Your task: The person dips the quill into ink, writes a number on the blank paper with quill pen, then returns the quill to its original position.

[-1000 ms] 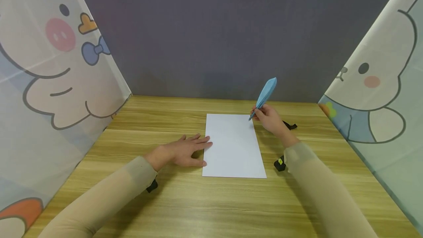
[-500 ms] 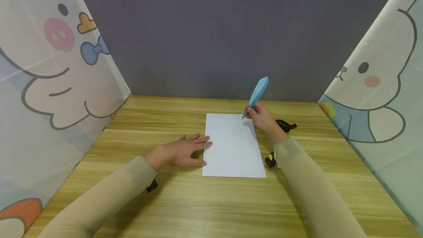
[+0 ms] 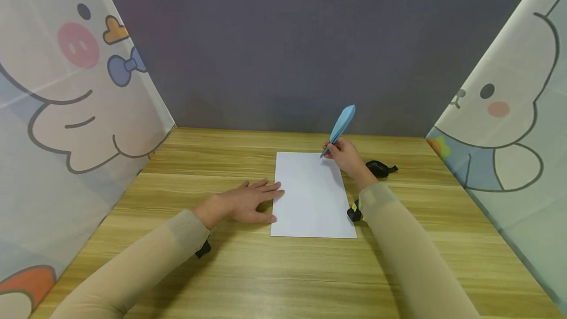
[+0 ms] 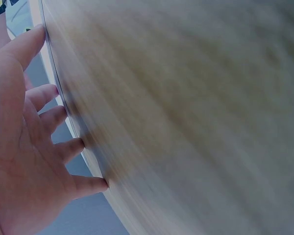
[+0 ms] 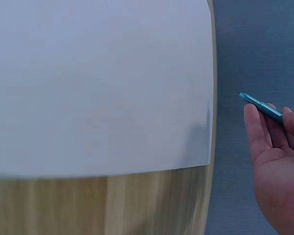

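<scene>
A blank white sheet of paper [image 3: 312, 201] lies flat on the wooden table. My left hand [image 3: 250, 203] rests with spread fingers at the sheet's left edge, fingertips on the paper. Between thumb and fingers my right hand [image 3: 347, 156] pinches a blue feather pen [image 3: 342, 122], its plume pointing up and to the right. The pen's tip overlaps the sheet's top part in the head view. In the right wrist view, the pen's teal barrel [image 5: 272, 112] sticks out past the fingers, with its tip exposed.
A small black object with a strap [image 3: 378, 168] lies on the wooden table [image 3: 266, 274] beyond my right wrist. Small black wrist cameras hang under both sleeves. A dark grey panel [image 3: 292, 48] stands behind; cartoon-printed sheets flank both sides.
My right hand has moved left with the feather pen, from the sheet's top right corner to over its top part. More of the black object shows. The left hand stays put.
</scene>
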The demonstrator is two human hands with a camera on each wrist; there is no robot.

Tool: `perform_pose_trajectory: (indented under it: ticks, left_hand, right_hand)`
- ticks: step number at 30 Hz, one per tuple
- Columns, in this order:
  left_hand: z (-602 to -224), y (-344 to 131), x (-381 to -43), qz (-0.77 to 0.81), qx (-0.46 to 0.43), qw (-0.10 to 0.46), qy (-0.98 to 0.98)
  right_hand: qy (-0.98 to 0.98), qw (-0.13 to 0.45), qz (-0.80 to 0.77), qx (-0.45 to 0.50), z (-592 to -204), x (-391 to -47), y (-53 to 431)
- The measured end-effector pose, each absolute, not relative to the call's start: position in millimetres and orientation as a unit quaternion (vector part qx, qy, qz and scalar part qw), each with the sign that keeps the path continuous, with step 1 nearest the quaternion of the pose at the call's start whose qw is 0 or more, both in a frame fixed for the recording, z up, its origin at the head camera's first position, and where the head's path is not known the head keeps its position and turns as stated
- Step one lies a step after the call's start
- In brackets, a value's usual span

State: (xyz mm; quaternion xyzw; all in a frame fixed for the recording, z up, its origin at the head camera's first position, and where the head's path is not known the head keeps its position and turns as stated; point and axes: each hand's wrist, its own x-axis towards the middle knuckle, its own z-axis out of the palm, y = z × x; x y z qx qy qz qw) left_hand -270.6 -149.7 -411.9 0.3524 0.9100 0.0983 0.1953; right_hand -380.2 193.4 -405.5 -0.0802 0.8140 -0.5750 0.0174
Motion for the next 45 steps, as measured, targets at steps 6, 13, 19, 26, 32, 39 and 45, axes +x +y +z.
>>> perform_pose_trajectory:
  ticks: [6,13,19,26,32,39,45]
  left_hand:
    - [-413,-150,-271,0.098,0.352,0.197,0.91]
    - [-413,-150,-271,0.103,0.352,0.199,0.909]
    - [-413,-150,-271,0.102,0.354,0.197,0.909]
    - [-412,-150,-271,0.103,0.353,0.199,0.908]
    - [-411,-150,-271,0.104,0.355,0.2,0.907]
    - [-412,-150,-272,0.106,0.355,0.202,0.907]
    - [-412,-150,-272,0.106,0.355,0.202,0.907]
  right_hand:
    - [0.807,0.028,-0.586,-0.069,-408,-384,193]
    - [0.818,0.021,-0.569,-0.077,-410,-388,191]
    - [0.82,0.016,-0.566,-0.08,-413,-391,187]
    - [0.829,0.005,-0.555,-0.07,-416,-395,180]
    - [0.834,-0.006,-0.548,-0.06,-417,-398,173]
    - [0.83,0.004,-0.555,-0.048,-420,-403,168]
    - [0.823,0.005,-0.566,-0.05,-422,-404,166]
